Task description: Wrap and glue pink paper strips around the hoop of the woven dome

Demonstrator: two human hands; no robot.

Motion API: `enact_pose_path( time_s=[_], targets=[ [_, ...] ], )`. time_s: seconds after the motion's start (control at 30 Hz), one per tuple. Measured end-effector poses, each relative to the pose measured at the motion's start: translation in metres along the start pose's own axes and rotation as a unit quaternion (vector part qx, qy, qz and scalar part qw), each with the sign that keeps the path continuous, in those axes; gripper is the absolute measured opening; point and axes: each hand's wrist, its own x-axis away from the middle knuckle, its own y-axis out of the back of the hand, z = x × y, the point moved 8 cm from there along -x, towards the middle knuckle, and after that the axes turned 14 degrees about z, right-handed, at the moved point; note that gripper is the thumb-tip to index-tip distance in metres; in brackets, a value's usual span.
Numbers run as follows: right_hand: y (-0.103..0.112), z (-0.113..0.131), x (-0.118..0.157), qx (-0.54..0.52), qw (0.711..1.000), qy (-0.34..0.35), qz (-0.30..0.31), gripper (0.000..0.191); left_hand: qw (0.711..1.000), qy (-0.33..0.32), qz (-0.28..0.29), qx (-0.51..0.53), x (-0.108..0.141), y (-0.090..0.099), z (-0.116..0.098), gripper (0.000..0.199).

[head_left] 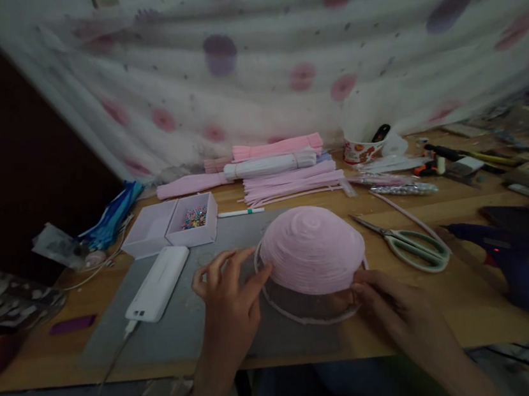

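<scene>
A pale pink, fuzzy dome (pixel 314 250) of coiled pipe cleaner is tilted over the grey mat, its peak toward the far side. A thin pink ring (pixel 303 320) loops out below its near rim and along its left side. My left hand (pixel 230 292) holds the left edge lightly, thumb on the dome and index finger at the ring, other fingers spread. At the right rim, my right hand (pixel 393 301) pinches dome and ring between thumb and fingers; its fingertips are partly hidden. Green-handled scissors (pixel 418 250) lie open right of the dome.
A glue gun (pixel 502 252) with a red light lies at right. On the left are a white power bank (pixel 158 285) with a cable and a lilac box (pixel 194 235) of small colourful pieces. Pipe-cleaner bundles (pixel 291 182) and a paper bowl (pixel 362 149) stand behind.
</scene>
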Motion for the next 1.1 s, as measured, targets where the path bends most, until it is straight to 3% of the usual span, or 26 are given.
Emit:
enact_pose_path(
  time_s=[0.3, 0.63, 0.83, 0.93, 1.1],
  targets=[
    [0.004, 0.006, -0.001, 0.010, 1.000, 0.013, -0.018, 0.016, 0.998, -0.025, -0.046, -0.026, 0.001, 0.002, -0.007, 0.043],
    [0.005, 0.004, 0.000, 0.012, 0.999, 0.009, -0.029, 0.017, 0.998, -0.018, -0.061, -0.006, -0.007, 0.002, -0.004, 0.044],
    [0.004, 0.002, -0.001, 0.000, 1.000, 0.001, -0.018, 0.017, 0.995, 0.043, -0.038, 0.077, -0.003, -0.002, 0.018, 0.045],
    [0.004, 0.002, -0.001, -0.001, 1.000, -0.003, -0.024, 0.017, 0.996, 0.075, -0.040, 0.041, 0.001, -0.006, 0.025, 0.047],
    [0.005, 0.004, -0.001, 0.006, 0.999, 0.013, -0.029, 0.014, 0.997, 0.067, -0.032, -0.010, 0.000, -0.016, 0.019, 0.050]
  ],
)
